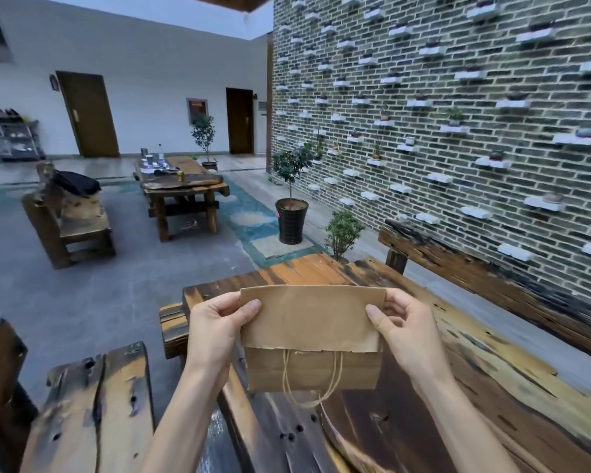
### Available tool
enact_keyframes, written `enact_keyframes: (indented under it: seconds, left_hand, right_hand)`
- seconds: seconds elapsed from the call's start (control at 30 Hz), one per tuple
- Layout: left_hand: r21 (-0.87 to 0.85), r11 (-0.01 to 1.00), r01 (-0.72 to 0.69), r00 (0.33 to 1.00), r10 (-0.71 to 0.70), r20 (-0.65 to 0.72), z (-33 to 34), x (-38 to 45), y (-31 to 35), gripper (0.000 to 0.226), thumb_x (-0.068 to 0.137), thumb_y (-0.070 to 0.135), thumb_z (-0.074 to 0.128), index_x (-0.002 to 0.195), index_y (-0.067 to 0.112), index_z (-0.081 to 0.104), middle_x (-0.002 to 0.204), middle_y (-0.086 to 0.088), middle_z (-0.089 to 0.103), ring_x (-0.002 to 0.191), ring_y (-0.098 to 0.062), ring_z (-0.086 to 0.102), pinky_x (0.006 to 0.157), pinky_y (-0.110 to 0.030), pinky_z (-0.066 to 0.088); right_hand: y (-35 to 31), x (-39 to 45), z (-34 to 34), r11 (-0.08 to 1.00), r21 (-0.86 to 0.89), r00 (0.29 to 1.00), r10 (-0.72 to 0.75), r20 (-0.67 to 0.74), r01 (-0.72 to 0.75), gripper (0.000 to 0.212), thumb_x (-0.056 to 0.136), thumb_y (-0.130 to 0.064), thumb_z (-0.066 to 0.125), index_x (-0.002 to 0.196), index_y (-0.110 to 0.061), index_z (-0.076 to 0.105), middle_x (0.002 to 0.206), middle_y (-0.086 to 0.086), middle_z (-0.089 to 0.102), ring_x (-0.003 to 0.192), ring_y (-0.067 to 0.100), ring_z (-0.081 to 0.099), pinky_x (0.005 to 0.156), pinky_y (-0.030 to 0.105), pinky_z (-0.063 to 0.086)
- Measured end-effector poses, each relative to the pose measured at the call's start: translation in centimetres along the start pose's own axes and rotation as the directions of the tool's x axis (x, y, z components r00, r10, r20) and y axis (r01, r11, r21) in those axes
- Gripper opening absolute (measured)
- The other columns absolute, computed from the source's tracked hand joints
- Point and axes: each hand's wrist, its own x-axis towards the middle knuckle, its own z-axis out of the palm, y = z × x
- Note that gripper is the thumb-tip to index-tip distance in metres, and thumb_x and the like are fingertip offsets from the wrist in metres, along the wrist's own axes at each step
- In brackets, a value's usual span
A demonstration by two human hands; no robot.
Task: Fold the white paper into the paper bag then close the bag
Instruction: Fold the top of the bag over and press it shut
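A brown paper bag [313, 336] is held up above the wooden table [458, 387]. Its top part is folded over toward me, and the flap's torn edge hangs across the bag's front. A twine handle [307, 387] dangles from under the flap, below the bag's bottom edge. My left hand [219, 326] pinches the flap's left end, thumb on the front. My right hand [401, 324] pinches the flap's right end the same way. No white paper is visible; the bag's inside is hidden.
A wooden bench [93, 411] stands at my lower left, another bench [492, 271] along the brick wall on the right. Potted plants [291, 213] stand past the table's far end. Farther back is a second table [181, 189] with bottles and cups.
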Motion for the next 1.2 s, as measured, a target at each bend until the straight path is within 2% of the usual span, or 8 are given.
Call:
enact_keyframes:
  seconds: [0.17, 0.3, 0.53, 0.73, 0.87, 1.0, 1.1, 1.2]
  left_hand:
    - [0.028, 0.999, 0.026, 1.000, -0.026, -0.005, -0.7, 9.0, -2.6, 0.013, 0.076, 0.000, 0.074, 0.089, 0.002, 0.077, 0.089, -0.013, 0.078, 0.078, -0.019, 0.069, 0.075, -0.031, 0.056]
    - [0.037, 0.998, 0.052, 0.998, -0.053, 0.029, 0.4, 17.4, -4.1, 0.012, 0.077, -0.002, 0.073, 0.088, 0.002, 0.077, 0.084, -0.010, 0.078, 0.075, -0.019, 0.068, 0.071, -0.029, 0.057]
    - [0.067, 0.996, 0.052, 0.988, -0.061, 0.139, 2.8, 29.3, -6.2, 0.014, 0.078, -0.004, 0.071, 0.083, 0.006, 0.078, 0.078, -0.003, 0.078, 0.069, -0.011, 0.068, 0.065, -0.020, 0.055]
    - [0.065, 0.996, 0.059, 0.978, -0.070, 0.196, 3.9, 36.3, -7.8, 0.015, 0.078, -0.005, 0.070, 0.083, 0.007, 0.078, 0.077, -0.002, 0.078, 0.070, -0.010, 0.068, 0.064, -0.018, 0.055]
    - [0.044, 0.995, 0.088, 0.967, -0.096, 0.238, 5.0, 40.6, -9.6, 0.017, 0.078, -0.005, 0.071, 0.078, 0.009, 0.079, 0.078, -0.004, 0.078, 0.070, -0.011, 0.068, 0.065, -0.019, 0.056]
    - [0.027, 0.991, 0.131, 0.944, -0.133, 0.303, 6.7, 45.2, -11.5, 0.014, 0.077, -0.005, 0.072, 0.078, 0.007, 0.079, 0.077, -0.007, 0.076, 0.070, -0.016, 0.066, 0.068, -0.030, 0.053]
    - [0.030, 0.992, 0.126, 0.918, -0.128, 0.376, 7.7, 49.3, -12.7, 0.016, 0.078, -0.004, 0.072, 0.069, 0.008, 0.077, 0.067, 0.000, 0.073, 0.063, -0.010, 0.063, 0.060, -0.022, 0.051]
    - [0.006, 0.991, 0.132, 0.891, -0.121, 0.437, 8.2, 53.2, -13.4, 0.021, 0.078, -0.004, 0.072, 0.062, 0.008, 0.073, 0.061, 0.003, 0.070, 0.058, -0.009, 0.059, 0.056, -0.021, 0.048]
  right_hand:
    - [2.4, 7.4, 3.7, 1.000, 0.006, 0.996, -0.020, 0.082, 0.019, 0.023, 0.088, -0.002, 0.069, 0.096, -0.023, 0.074, 0.095, -0.011, 0.079, 0.085, 0.006, 0.072, 0.076, 0.019, 0.054]
    - [4.3, 14.0, 6.2, 0.998, 0.052, 0.998, 0.018, 0.054, -0.021, 0.023, 0.085, 0.001, 0.070, 0.096, -0.018, 0.075, 0.092, -0.007, 0.080, 0.079, 0.002, 0.071, 0.070, 0.010, 0.052]
    - [6.9, 24.6, 9.5, 0.998, 0.031, 0.996, 0.054, -0.072, -0.052, 0.025, 0.083, 0.008, 0.070, 0.090, -0.016, 0.074, 0.089, 0.003, 0.078, 0.073, 0.009, 0.068, 0.070, 0.019, 0.054]
    - [8.2, 30.0, 11.7, 0.996, -0.020, 0.987, 0.087, -0.137, -0.090, 0.025, 0.083, 0.008, 0.069, 0.089, -0.016, 0.074, 0.087, 0.001, 0.079, 0.072, 0.007, 0.069, 0.070, 0.020, 0.056]
    - [9.1, 33.1, 12.7, 0.989, -0.069, 0.972, 0.115, -0.203, -0.131, 0.025, 0.085, 0.004, 0.069, 0.090, -0.020, 0.074, 0.086, -0.001, 0.079, 0.076, 0.012, 0.072, 0.073, 0.028, 0.057]
    - [10.0, 36.1, 13.8, 0.982, -0.105, 0.948, 0.123, -0.293, -0.160, 0.024, 0.087, 0.002, 0.068, 0.087, -0.021, 0.073, 0.080, -0.004, 0.078, 0.070, 0.007, 0.070, 0.067, 0.025, 0.054]
    - [10.6, 38.5, 15.1, 0.975, -0.122, 0.919, 0.126, -0.373, -0.183, 0.024, 0.087, 0.001, 0.068, 0.085, -0.022, 0.073, 0.078, -0.007, 0.078, 0.067, 0.004, 0.070, 0.064, 0.021, 0.053]
    - [10.7, 40.8, 16.8, 0.967, -0.142, 0.891, 0.130, -0.435, -0.210, 0.025, 0.087, 0.000, 0.069, 0.085, -0.024, 0.073, 0.080, -0.008, 0.078, 0.072, 0.007, 0.071, 0.071, 0.030, 0.056]
